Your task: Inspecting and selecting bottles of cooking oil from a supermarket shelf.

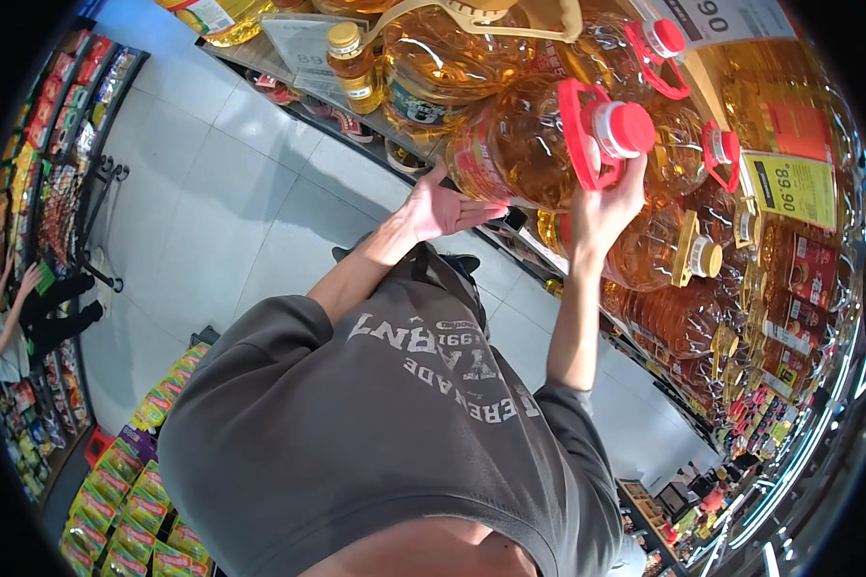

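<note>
A large plastic bottle of cooking oil (530, 137) with a red cap and red handle leans toward me at the shelf's front. My right hand (610, 209) grips its red handle just below the cap. My left hand (440, 209) is spread palm up at the lower edge of the bottle, its fingertips at or close to the base; whether they bear weight I cannot tell. Behind it stands another large oil bottle (433, 72), and a small oil bottle with a yellow cap (357, 72) is to the left. A yellow-capped oil bottle (649, 249) lies right of my right hand.
More red-capped bottles (682, 148) stand behind. Price signs (790, 189) hang along the oil shelf. Tiled floor (195, 195) runs below. A packaged-goods display (115, 505) is at lower left. Another person (14, 324) is by the far shelves (58, 173).
</note>
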The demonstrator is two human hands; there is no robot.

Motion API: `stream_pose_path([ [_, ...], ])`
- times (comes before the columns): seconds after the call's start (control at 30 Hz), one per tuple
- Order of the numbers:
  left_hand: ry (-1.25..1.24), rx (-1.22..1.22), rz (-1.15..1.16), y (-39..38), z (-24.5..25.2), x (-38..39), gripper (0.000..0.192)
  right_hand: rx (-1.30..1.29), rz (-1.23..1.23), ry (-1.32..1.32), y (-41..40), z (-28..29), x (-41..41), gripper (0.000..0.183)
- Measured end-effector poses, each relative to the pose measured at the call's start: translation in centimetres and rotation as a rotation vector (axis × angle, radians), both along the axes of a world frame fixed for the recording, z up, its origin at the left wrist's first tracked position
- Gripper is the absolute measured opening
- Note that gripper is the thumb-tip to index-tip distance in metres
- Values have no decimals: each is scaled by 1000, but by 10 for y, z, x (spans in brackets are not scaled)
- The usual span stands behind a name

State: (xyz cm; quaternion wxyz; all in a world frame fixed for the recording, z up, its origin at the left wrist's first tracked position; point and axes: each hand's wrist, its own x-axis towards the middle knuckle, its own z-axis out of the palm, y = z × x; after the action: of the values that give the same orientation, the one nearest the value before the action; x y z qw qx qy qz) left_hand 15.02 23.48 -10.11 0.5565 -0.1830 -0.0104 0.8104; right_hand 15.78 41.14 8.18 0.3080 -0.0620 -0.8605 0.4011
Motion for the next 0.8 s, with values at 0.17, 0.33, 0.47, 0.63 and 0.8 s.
stream_pose_path([
  [0.17,-80,-97,-73,12,-8,-4,79,68,-191,107,-43,-14,2,48],
  [0.33,-3,-154,2,36,-1,-1,75,-64,-138,171,-13,-24,-8,49],
  [0.47,50,-239,22,44,-6,5,86,13,-83,204,-5,-28,-8,46],
  [0.63,42,-274,19,50,-2,11,92,15,-58,165,1,-27,-3,52],
  [0.8,37,-272,-29,48,-7,17,83,-58,39,140,13,-26,-5,54],
])
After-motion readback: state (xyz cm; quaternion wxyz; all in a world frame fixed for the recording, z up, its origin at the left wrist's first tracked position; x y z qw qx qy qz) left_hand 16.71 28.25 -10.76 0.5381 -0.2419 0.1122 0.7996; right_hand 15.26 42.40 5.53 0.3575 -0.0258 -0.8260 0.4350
